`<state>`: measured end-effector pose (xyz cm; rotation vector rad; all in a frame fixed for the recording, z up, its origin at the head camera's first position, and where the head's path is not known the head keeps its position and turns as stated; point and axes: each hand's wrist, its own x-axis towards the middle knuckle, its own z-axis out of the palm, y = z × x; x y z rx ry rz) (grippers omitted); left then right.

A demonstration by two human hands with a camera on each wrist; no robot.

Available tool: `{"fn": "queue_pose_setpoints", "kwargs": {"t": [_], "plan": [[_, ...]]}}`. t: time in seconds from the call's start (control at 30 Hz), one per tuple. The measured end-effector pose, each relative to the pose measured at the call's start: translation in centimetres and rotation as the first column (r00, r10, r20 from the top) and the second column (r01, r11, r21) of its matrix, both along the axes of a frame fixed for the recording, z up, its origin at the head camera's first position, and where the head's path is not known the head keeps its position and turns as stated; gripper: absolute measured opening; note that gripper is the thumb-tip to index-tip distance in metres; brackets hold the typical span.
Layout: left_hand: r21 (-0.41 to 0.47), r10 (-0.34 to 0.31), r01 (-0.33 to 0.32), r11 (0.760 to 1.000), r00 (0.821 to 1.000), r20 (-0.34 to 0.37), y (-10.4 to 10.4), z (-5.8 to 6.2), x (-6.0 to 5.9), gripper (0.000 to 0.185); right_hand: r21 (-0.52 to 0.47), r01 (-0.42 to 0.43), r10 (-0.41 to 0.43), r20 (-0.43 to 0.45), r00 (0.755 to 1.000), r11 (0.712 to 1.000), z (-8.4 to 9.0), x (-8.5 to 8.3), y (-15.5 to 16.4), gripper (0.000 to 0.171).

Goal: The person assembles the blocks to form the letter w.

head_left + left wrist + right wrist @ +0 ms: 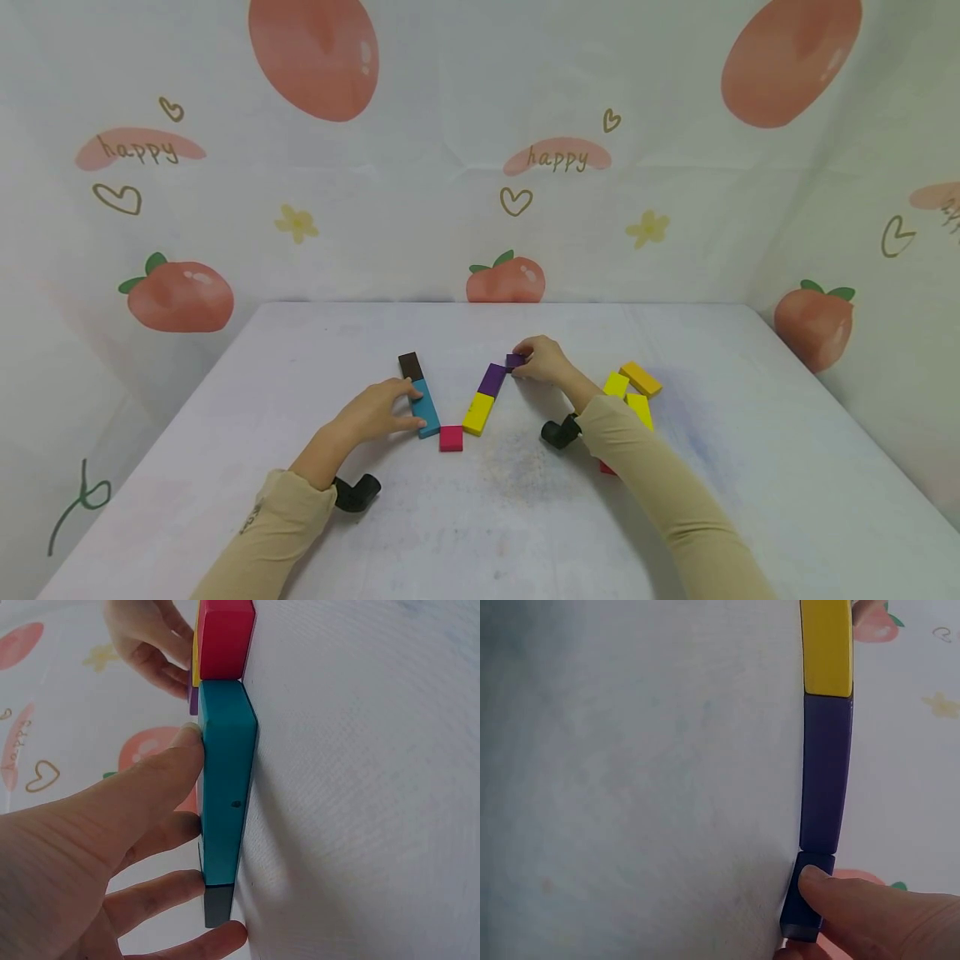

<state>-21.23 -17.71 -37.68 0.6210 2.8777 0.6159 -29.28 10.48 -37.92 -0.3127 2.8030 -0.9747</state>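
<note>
While the right hand (546, 362) pinches the dark violet-blue, wooden-looking rectangular block (798, 908) between thumb and finger, square its end to the purple rectangular block (826, 772) beside the thumb tip. Its long axis passes under the thumb toward that neighbour, slightly canted. The left hand (375, 410), fingers spread, touches the teal rectangular block (229, 776).

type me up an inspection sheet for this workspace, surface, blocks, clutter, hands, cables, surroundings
Surface: white table, faint smudges
Blocks: dark brown block, blue block, red block, yellow block, purple block and small dark purple block in a V-like row
Clutter: loose yellow blocks, orange block and partly hidden loose red block, at right
Hands: left hand touches the blue block; right hand pinches the small dark purple block
Cables: nothing seen
Surroundings: backdrop printed with fruit, hearts, flowers, "happy"
</note>
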Motion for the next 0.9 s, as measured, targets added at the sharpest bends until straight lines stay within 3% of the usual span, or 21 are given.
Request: {"fn": "queue_pose_setpoints", "kwargs": {"t": [0.3, 0.63, 0.9], "plan": [[0.000, 0.005, -0.005, 1.000, 1.000, 0.005, 0.0, -0.1, 0.0, 0.044, -0.013, -0.019, 0.019, -0.012, 1.000, 1.000, 1.5, 0.3, 1.4, 0.041], [-0.009, 0.012, -0.012, 1.000, 1.000, 0.012, 0.1, 0.0, 0.0, 0.044, -0.039, -0.089, 0.086, -0.062, 0.994, 0.995, 3.4, 2.0, 4.9, 0.041], [-0.001, 0.007, -0.007, 1.000, 1.000, 0.011, 0.0, 0.0, 0.0, 0.044, 0.005, -0.053, 0.053, -0.005, 0.999, 0.999, 3.7, 3.5, 8.0, 0.041]]}}
